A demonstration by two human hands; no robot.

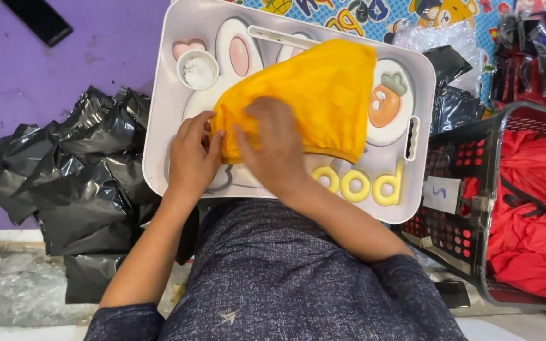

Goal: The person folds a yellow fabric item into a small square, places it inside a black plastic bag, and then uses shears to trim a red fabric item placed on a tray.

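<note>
The yellow cloth lies on the white tray, under the right hand's flattened fingers, its edge pinched by the left hand.

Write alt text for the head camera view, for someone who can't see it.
Seen from above, a person's left hand and right hand press a yellow cloth onto a white lap tray with cartoon decoration. Black plastic bags are piled to the left; a basket of red cloth sits at right.
</note>
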